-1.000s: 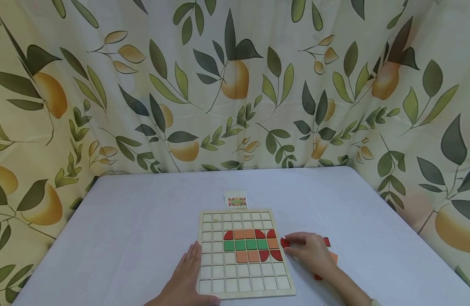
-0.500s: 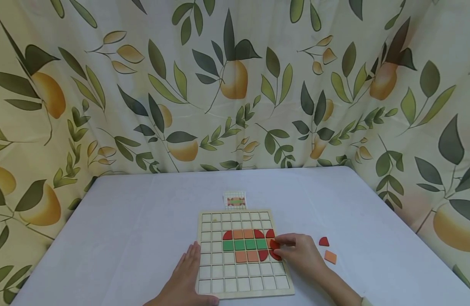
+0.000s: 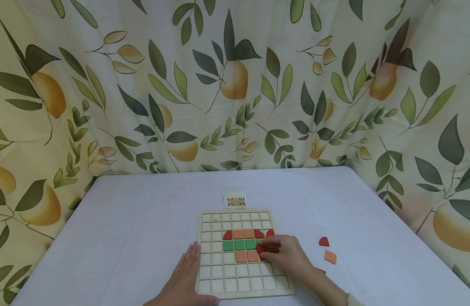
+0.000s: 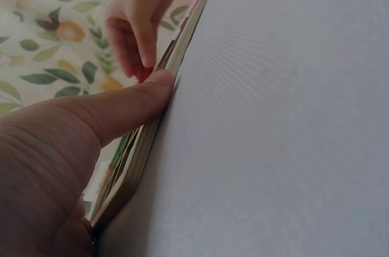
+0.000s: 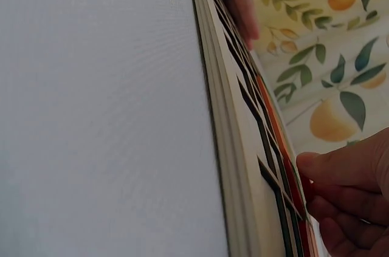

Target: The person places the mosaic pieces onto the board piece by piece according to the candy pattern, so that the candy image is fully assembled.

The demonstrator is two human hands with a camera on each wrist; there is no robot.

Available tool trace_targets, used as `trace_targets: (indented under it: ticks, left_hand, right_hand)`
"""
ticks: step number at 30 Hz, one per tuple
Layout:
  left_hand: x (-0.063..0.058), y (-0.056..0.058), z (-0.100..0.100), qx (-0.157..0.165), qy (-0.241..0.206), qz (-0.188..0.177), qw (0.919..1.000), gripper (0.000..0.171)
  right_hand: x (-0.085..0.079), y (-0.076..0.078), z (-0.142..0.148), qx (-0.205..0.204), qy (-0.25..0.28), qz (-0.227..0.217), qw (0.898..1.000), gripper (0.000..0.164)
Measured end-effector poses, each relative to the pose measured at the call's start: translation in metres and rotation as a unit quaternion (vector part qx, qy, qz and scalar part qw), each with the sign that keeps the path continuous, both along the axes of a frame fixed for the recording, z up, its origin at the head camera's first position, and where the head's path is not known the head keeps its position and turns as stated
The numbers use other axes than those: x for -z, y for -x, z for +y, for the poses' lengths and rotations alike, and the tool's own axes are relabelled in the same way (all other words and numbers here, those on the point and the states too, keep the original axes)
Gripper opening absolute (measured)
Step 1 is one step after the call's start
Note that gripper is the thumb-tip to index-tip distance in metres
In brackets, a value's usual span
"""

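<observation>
A wooden grid board (image 3: 219, 284) lies on the white table, with green, orange and red tiles set in its middle and right squares. My left hand (image 3: 181, 274) rests along its left side, fingers straight, thumb at the near edge; the left wrist view shows that thumb against the board's rim (image 4: 137, 160). Over the right part of the grid, my right hand (image 3: 290, 256) pinches a red quarter-round tile (image 3: 261, 248) between thumb and fingers. This hand hides several squares and tiles beneath it. The right wrist view has the right hand (image 5: 349, 193) close over the tiles.
A small pattern card (image 3: 235, 194) lies just beyond the board's far edge. Right of the board are a loose red tile (image 3: 324, 241), an orange square tile (image 3: 330, 257) and another red piece (image 3: 322, 271) partly behind the right forearm. A leaf-and-fruit curtain (image 3: 204, 127) hangs behind the table.
My right hand has carried the red tile leftward from beside the board to over its right-hand squares. The left hand stays against the board.
</observation>
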State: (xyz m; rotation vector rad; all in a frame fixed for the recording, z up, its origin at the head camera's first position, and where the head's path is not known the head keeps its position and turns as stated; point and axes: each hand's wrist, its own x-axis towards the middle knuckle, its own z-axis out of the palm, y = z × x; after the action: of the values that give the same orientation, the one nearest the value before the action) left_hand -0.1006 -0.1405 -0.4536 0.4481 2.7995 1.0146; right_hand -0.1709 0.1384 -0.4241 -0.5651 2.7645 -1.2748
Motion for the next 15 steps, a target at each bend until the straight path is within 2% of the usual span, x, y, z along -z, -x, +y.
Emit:
trace_targets:
  ticks: [9, 15]
  left_hand:
    - [0.004, 0.001, 0.001, 0.002, 0.000, 0.007, 1.0000, 0.130]
    - [0.002, 0.001, 0.000, -0.001, 0.008, 0.000, 1.0000, 0.131]
  right_hand:
    - [0.001, -0.001, -0.016, -0.057, 0.003, 0.020, 0.998, 0.023]
    - [0.003, -0.002, -0.028, -0.074, -0.003, 0.041, 0.996, 0.024]
